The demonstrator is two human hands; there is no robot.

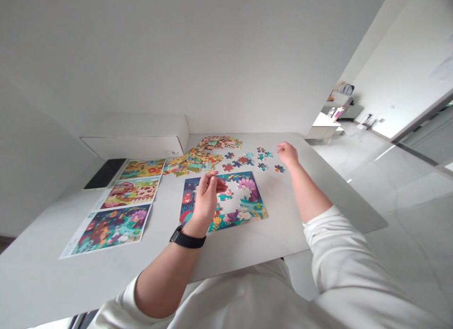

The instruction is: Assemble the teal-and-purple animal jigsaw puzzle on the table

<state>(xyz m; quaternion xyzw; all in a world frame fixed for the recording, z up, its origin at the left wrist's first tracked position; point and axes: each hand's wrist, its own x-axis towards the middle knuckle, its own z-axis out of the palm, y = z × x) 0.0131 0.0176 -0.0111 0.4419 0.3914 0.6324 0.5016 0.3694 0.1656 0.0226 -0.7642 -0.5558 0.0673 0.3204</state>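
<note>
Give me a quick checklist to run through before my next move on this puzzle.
Piece in left hand: cannot tell, the fingers hide it.
Right hand apart from the loose pieces: ok.
Middle of the puzzle filled: not ok, a gap remains.
Pile of pieces within reach: ok, likely, it lies just past the puzzle.
Picture sheets in view: ok, three lie left of the puzzle.
</note>
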